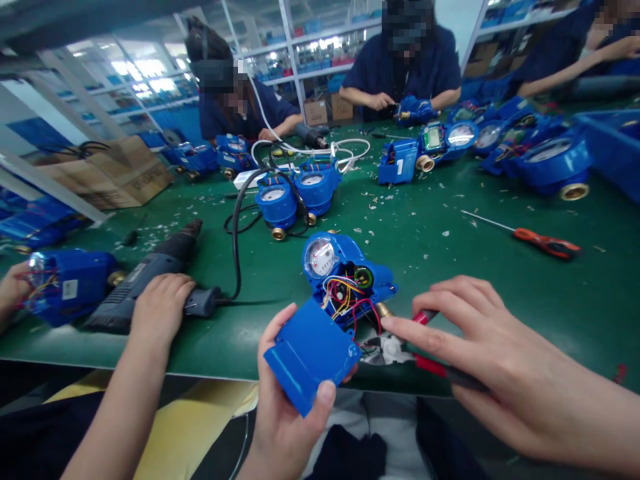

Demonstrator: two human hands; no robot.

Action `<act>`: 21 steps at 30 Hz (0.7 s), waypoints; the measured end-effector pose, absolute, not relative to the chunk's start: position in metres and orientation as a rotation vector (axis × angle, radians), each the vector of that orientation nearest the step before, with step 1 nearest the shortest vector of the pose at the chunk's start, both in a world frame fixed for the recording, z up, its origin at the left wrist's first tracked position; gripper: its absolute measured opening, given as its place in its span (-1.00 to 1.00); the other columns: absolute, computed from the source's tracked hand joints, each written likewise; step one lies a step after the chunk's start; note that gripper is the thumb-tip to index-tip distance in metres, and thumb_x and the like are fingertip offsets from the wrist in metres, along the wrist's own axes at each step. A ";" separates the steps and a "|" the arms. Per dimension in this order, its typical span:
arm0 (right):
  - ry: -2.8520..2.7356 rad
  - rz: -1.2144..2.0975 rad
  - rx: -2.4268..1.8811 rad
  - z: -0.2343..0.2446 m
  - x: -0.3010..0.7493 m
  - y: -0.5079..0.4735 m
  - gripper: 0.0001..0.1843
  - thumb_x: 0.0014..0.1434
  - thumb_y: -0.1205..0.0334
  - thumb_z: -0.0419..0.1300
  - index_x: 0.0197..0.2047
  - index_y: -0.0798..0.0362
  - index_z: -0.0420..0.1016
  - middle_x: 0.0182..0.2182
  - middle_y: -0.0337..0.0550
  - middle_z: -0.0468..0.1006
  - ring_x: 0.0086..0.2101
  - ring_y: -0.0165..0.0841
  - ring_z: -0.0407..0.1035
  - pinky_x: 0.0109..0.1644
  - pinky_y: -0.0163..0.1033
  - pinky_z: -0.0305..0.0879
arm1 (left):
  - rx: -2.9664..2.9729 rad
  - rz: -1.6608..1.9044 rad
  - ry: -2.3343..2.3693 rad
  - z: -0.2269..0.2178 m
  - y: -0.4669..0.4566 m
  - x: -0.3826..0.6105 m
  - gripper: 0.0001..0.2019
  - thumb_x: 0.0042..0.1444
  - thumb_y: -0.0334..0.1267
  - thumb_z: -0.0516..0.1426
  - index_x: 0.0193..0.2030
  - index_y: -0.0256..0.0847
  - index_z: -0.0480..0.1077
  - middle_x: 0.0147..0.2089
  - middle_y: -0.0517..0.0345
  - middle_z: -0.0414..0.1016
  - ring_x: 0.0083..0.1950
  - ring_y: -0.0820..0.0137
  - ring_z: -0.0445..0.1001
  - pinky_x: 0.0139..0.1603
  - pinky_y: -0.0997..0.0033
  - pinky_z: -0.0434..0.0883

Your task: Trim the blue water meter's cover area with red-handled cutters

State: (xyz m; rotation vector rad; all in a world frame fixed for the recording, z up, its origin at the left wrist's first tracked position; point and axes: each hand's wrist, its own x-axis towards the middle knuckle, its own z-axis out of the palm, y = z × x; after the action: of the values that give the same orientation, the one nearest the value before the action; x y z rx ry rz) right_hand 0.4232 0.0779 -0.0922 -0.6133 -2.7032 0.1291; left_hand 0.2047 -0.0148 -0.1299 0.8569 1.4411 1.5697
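Bare green counter (440,267) lies open at frame centre-right, between the opened blue meter (345,277) and the red-handled screwdriver (543,243). Left of centre is blocked: heat gun (145,277) under a co-worker's hand (160,310), black cord (235,247) looping beside it. Top of frame is crowded with a pair of blue meters (295,193) and further units.

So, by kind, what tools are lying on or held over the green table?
Cutting pliers, red handles: 1, in the right hand
Screwdriver, orange handle: 1
Dark power tools: 2
Total: 4
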 end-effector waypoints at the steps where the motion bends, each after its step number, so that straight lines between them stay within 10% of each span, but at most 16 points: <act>1: -2.727 0.128 -0.584 -0.088 0.420 0.081 -0.24 -0.08 0.52 -0.01 0.25 0.03 0.19 -0.08 0.01 0.24 -0.08 -0.15 0.13 -0.06 0.04 0.16 | 0.826 1.547 1.438 -0.127 -0.015 0.203 -0.24 -0.09 -0.11 0.30 0.23 -0.03 0.04 0.09 -0.09 0.33 -0.31 0.30 0.57 -0.39 0.33 0.57; 9: -2.856 0.069 -0.467 -0.075 0.411 0.101 -0.27 -0.03 0.44 0.08 0.25 -0.07 0.22 -0.09 -0.01 0.32 -0.06 -0.11 0.15 0.12 0.20 0.03 | 0.939 1.499 1.408 -0.112 -0.011 0.196 -0.35 -0.09 -0.10 0.30 0.15 -0.03 0.16 0.02 0.04 0.39 -0.20 0.32 0.50 -0.29 0.43 0.50; 21: -2.857 -0.086 -0.272 -0.066 0.397 0.112 -0.45 0.05 0.39 0.06 0.15 -0.01 0.34 -0.32 -0.10 0.40 -0.32 -0.22 0.17 -0.25 -0.09 0.13 | 1.066 1.543 1.244 -0.131 0.003 0.181 -0.36 -0.10 -0.02 0.30 0.11 0.00 0.17 -0.09 0.10 0.37 -0.26 0.36 0.46 -0.29 0.40 0.48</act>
State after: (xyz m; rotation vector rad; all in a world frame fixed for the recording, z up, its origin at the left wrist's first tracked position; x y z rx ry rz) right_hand 0.3975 0.1123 -0.0663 -0.2715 -2.8566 -0.0855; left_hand 0.1808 0.0029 -0.1309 1.0659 1.2445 1.5425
